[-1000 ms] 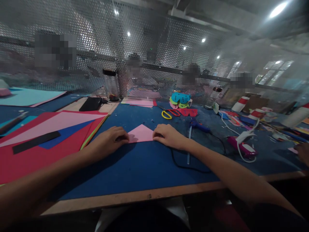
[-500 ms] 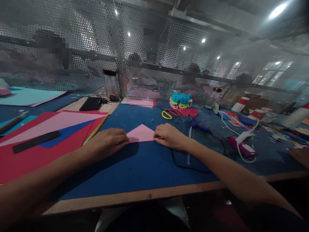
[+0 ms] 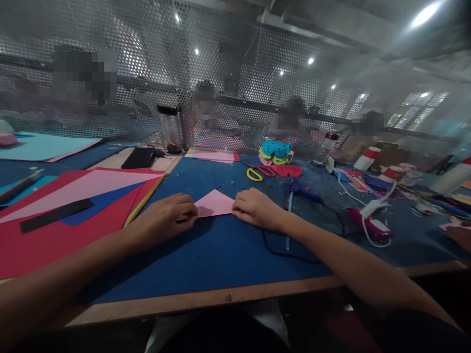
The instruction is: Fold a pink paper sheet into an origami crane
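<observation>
A pink paper point(image 3: 215, 203), with a triangular shape showing between my hands, lies on the blue tabletop with its point facing away from me. My left hand point(image 3: 175, 212) grips its left corner with the fingers curled in. At the opposite corner my right hand point(image 3: 254, 208) is closed, fingertips pressed on the paper. Both outer corners are hidden under the fingers. Beyond the paper lie scissors point(image 3: 254, 174) with yellow and red handles. A blue glue gun point(image 3: 305, 190) rests to the right of my right hand.
Red sheets point(image 3: 99, 240) with pink, blue and black pieces spread at the left, near a black phone point(image 3: 138, 158). Cut-out masks point(image 3: 275, 149) and a jar point(image 3: 170, 130) stand before the perforated screen. A purple device point(image 3: 371, 224) with white cable and another person's hand point(image 3: 459, 234) are at right.
My left hand has rolled slightly, its fingers curling more at the paper's corner. The right fingers have shifted slightly left. At far right, the other person's hand has moved, with pink paper now showing.
</observation>
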Demonstrator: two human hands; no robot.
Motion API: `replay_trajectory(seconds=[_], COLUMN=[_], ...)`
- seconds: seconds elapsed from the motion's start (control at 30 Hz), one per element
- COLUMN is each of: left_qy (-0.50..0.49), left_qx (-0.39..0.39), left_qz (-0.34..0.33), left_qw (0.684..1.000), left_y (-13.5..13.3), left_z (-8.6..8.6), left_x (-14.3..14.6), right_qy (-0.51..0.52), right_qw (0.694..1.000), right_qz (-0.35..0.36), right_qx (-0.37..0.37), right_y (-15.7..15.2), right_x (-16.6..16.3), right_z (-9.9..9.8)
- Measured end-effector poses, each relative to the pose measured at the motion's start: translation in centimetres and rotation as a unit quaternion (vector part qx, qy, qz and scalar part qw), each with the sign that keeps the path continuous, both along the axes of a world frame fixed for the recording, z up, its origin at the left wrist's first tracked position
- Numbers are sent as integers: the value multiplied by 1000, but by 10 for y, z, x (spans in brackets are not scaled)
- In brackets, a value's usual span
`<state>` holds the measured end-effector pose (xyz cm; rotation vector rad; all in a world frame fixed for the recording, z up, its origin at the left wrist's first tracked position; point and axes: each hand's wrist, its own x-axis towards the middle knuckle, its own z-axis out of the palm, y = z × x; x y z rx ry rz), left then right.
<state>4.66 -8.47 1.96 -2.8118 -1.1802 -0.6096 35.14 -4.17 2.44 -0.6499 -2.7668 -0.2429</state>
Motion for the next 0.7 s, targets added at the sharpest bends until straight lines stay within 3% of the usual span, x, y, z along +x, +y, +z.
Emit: replay_trajectory(seconds=[0.3, 0.5, 0.7], left_qy=[-47, -78, -106], left_qx=[-82, -143, -165], left_qz=[20, 85, 103], left_qw=[995, 983, 975], left_y=[8, 11, 14], left_z=[-3, 2, 1], left_x=[-5, -3, -5], right_qy=[10, 13, 33], right_qw=[997, 985, 973], right_qz=[-20, -108, -160], right_qx=[-73, -131, -163], right_y=[2, 7, 6], right_x=[-1, -1, -4], right_z=[4, 4, 7])
